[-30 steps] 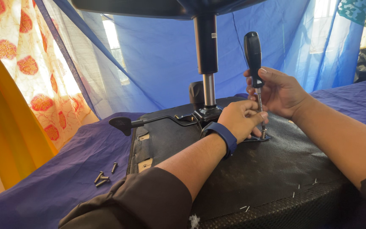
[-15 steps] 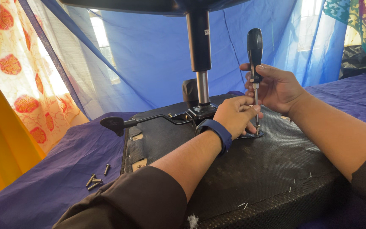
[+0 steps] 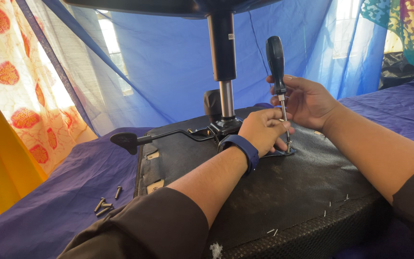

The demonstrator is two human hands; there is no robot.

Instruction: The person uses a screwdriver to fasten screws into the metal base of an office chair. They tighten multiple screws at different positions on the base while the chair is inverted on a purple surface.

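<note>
An upturned black chair seat (image 3: pixel 283 192) lies on a purple cloth, its metal column (image 3: pixel 222 52) rising upward. A screwdriver (image 3: pixel 276 62) with a black handle stands upright, tip on a screw at the metal mounting plate (image 3: pixel 283 152). My right hand (image 3: pixel 307 100) is shut around its lower handle. My left hand (image 3: pixel 264 130), with a blue band on the wrist, rests on the plate and pinches the shaft near the tip.
Several loose screws (image 3: pixel 105 204) lie on the purple cloth (image 3: pixel 63 201) at the left. A black lever (image 3: pixel 130 140) sticks out leftward from the chair mechanism. Blue fabric and patterned curtains hang behind. Small white staples dot the seat's near edge.
The view has shifted slightly; both hands and the screwdriver stay at the same screw, with the screwdriver's handle a little more upright.
</note>
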